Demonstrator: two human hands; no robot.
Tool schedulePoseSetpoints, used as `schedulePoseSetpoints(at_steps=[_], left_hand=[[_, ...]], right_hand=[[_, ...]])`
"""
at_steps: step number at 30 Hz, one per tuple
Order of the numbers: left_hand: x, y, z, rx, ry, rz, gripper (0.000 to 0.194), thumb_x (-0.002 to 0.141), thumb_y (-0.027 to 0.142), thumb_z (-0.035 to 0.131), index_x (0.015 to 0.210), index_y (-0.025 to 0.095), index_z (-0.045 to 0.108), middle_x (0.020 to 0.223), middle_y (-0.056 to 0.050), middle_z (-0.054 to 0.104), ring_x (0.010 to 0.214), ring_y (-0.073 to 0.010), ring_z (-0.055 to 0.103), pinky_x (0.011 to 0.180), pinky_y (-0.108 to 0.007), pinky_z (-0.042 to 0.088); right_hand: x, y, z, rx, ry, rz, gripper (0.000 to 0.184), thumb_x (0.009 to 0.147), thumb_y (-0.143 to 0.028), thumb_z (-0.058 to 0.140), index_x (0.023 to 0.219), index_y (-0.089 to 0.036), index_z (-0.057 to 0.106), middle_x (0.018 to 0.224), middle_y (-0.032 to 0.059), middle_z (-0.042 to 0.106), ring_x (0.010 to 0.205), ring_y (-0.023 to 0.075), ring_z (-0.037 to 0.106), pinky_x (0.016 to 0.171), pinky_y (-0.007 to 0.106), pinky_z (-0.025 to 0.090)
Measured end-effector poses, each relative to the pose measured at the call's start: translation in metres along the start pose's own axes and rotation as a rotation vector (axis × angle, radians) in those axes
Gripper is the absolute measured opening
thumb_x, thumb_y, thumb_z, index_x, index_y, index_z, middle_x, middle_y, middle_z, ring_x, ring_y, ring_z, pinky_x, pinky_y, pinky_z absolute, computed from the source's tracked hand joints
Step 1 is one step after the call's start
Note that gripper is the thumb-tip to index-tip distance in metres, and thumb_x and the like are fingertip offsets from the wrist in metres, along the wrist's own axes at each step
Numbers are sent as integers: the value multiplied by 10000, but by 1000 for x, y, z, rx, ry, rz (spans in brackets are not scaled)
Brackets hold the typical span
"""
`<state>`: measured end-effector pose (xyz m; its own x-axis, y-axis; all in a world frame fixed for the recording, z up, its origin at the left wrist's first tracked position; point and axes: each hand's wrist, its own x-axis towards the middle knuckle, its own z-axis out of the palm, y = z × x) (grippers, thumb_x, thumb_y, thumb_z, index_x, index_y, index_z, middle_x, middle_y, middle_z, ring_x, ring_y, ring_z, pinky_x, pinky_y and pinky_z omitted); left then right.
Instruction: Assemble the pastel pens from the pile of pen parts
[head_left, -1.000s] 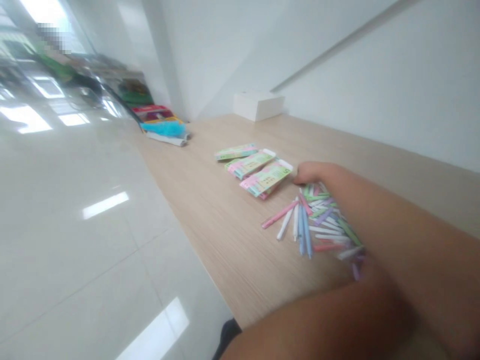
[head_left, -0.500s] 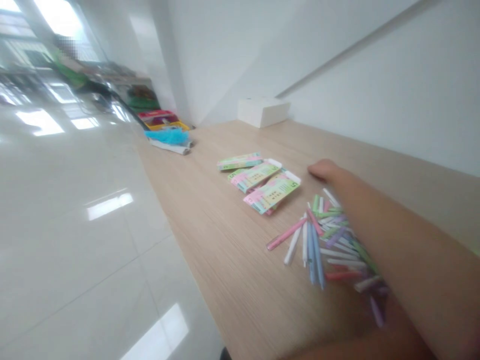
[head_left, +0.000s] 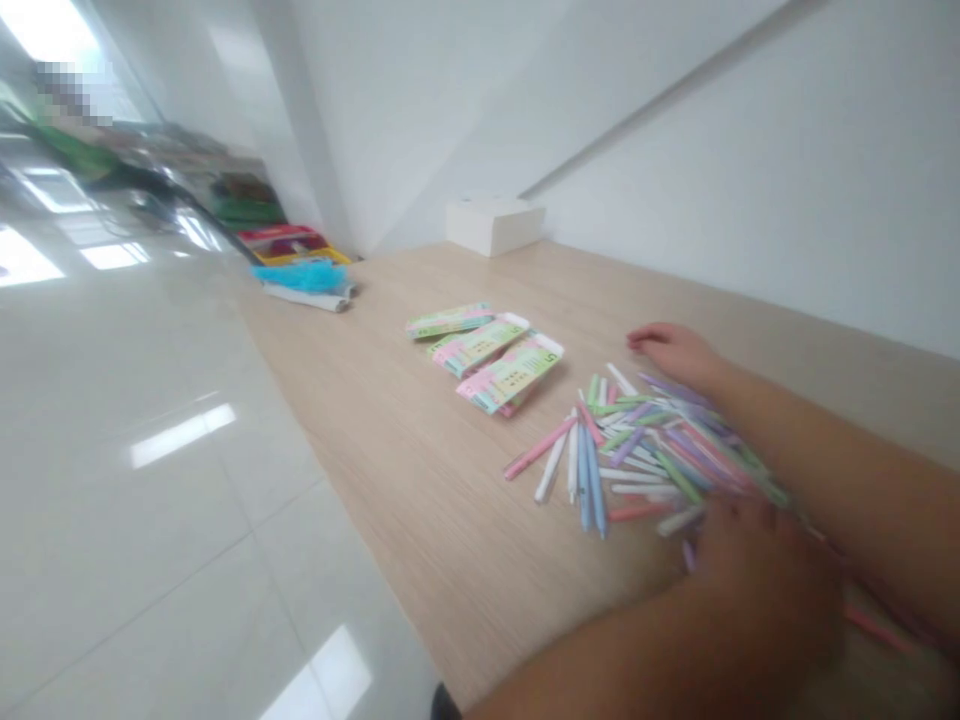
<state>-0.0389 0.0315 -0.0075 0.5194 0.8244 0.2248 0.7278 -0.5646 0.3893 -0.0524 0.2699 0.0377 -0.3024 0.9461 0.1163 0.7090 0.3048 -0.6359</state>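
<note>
Right hand (head_left: 675, 352) farther from three upper cartons (head_left: 511, 374); left hand (head_left: 765, 570) at pens (head_left: 584, 492), two blue; can't tell grips.

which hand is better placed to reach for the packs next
Probably the right hand: it lies beyond most of the pens, its fingers pointing toward the packs' side. The left hand is farther off, low over the pile.

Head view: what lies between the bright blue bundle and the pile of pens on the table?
The pastel packets lie between the bright blue bundle and the pile of pens, as the head view shows.
</note>
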Motion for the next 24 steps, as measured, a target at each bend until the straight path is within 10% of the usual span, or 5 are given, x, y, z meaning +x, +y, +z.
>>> schedulePoseSetpoints(at_steps=[5, 13, 17, 24], left_hand=[[-2, -3, 1, 42, 32, 2, 429, 984, 376, 429, 1312, 207, 648, 1411, -134, 594, 1352, -353, 445, 1117, -582, 364], [-3, -2, 6, 32, 63, -37, 528, 1005, 528, 375, 1406, 237, 559, 1493, -123, 527, 1432, -330, 383, 1181, -564, 318], [-6, 0, 9, 61, 62, -53, 498, 1000, 524, 395, 1379, 259, 580, 1453, -109, 559, 1434, -323, 390, 1185, -564, 327], [-4, 0, 13, 80, 92, -44, 466, 990, 442, 427, 1396, 261, 571, 1462, -82, 562, 1452, -309, 381, 1217, -552, 305]], right_hand=[[-116, 51, -74, -91, 200, 82, 365, 914, -423, 540, 1206, -275, 701, 1363, 108, 680, 1246, 297, 632, 1110, 418, 448], [-264, 246, -158, -314, 402, 552, 824, 850, -729, 426, 1568, -329, 386, 1600, 289, 356, 1535, 351, 276, 1195, 490, 255], [-250, 279, -167, -296, 332, 620, 916, 910, -747, 315, 1625, -175, 277, 1640, 298, 297, 1544, 364, 275, 1221, 482, 254], [-150, 263, -150, -261, 201, 412, 696, 1026, -535, 280, 1580, -116, 335, 1695, 221, 236, 1573, 283, 228, 1249, 405, 188]])
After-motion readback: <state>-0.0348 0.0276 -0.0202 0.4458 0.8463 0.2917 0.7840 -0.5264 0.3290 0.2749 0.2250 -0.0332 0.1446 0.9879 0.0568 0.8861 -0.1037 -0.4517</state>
